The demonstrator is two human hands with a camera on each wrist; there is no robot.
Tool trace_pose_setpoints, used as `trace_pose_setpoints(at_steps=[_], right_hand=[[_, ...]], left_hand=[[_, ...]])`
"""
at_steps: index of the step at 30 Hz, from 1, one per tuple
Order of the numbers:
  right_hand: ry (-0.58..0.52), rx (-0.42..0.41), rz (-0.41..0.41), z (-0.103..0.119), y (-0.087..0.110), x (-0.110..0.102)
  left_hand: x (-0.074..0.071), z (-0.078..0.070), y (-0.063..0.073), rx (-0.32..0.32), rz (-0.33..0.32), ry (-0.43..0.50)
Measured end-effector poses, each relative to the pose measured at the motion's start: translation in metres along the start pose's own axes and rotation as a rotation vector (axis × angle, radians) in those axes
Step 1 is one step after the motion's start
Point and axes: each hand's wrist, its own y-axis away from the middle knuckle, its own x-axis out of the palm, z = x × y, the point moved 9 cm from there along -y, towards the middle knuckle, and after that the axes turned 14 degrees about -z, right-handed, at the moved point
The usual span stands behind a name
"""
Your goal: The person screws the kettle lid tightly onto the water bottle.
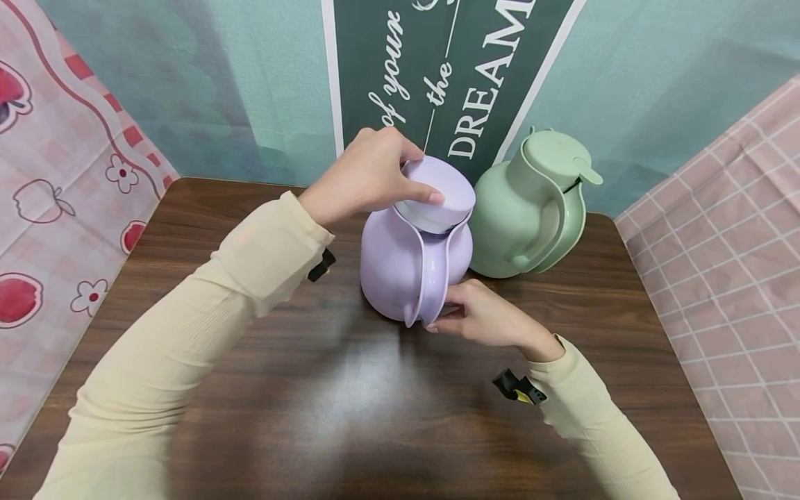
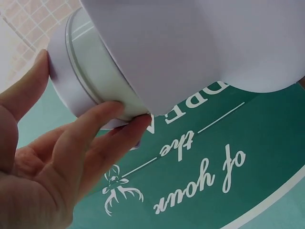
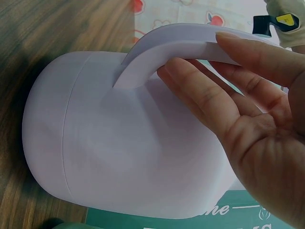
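Observation:
A lilac thermos jug stands on the wooden table. My left hand grips its round lilac lid, thumb on the near top edge and fingers round the far side. In the left wrist view, the lid's pale band shows above the jug's collar. Low on the jug's handle is my right hand, pinching it between thumb and fingers. The right wrist view shows the thumb on the handle's outer face and the index finger inside the loop.
A light green jug with a lid stands close behind and right of the lilac one. Behind them hangs a dark green banner with white lettering. Patterned cloths line the left and right sides of the table.

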Motion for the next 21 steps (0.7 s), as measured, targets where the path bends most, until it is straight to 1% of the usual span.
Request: trace_pose_setpoints(at_steps=[4,8,11,17,21], right_hand=[[-0.003,-0.002,0.0,0.0,0.0,0.0005],[-0.005,0.001,0.003,-0.0004,-0.0001,0.0009],[-0.003,-0.001,0.002,-0.0005,-0.0003,0.001],[-0.007,-0.004,0.0,-0.0006,-0.0005,0.0011],[-0.001,-0.004,0.0,-0.0004,-0.0008,0.0007]], left_hand=[[-0.0008,0.0008,0.0005,0.015,-0.027,0.008],[-0.0008,0.0019,0.0003,0.022,-0.033,0.012],[-0.0001,0.0036,0.0005,0.022,-0.025,0.014],[0.0016,0.0054,0.0005,0.048,-0.004,0.016],[0.0024,0.0057,0.0004,0.04,0.013,0.029]])
